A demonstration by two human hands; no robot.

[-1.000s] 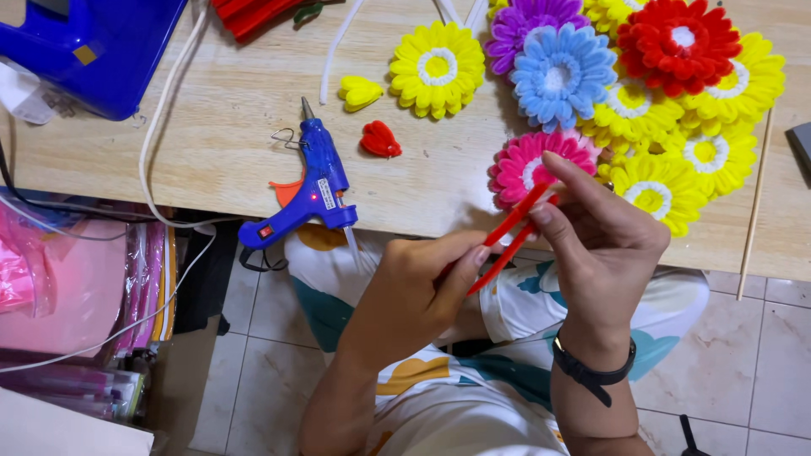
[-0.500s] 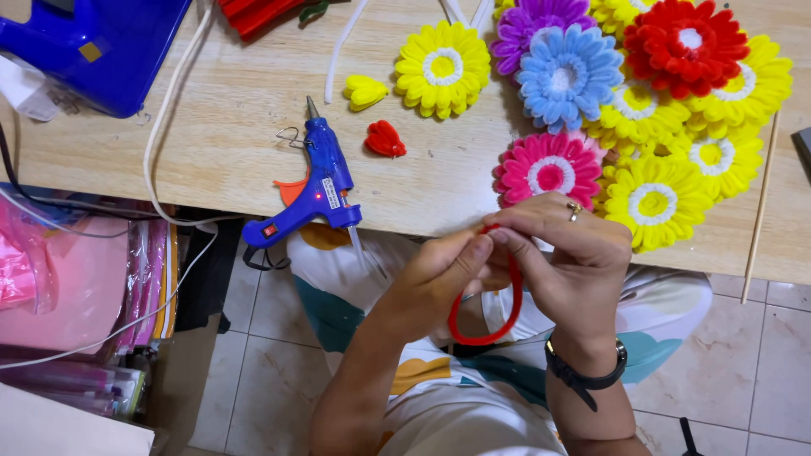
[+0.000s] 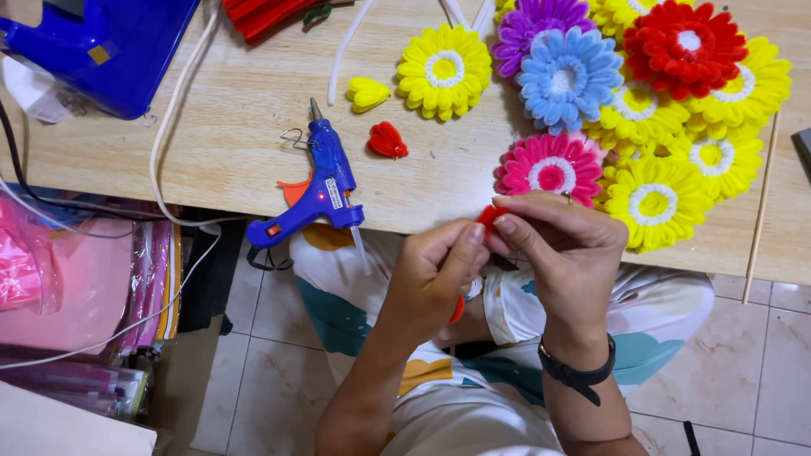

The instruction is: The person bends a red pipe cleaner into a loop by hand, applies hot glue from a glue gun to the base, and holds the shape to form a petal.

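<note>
- Fingers of left hand (image 3: 435,274) and right hand (image 3: 564,253) pinch a red fuzzy pipe cleaner (image 3: 487,218) at the wooden table's (image 3: 211,135) edge.
- Slipping grip could let its bend spring open.
- Blue glue gun (image 3: 317,190) overhangs the edge; a knock might drop it.

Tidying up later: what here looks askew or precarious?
The blue glue gun lies on its side with its handle end over the table edge, cord dangling. A thin wooden stick also overhangs the right edge. Otherwise nothing seems spilled or damaged.
</note>
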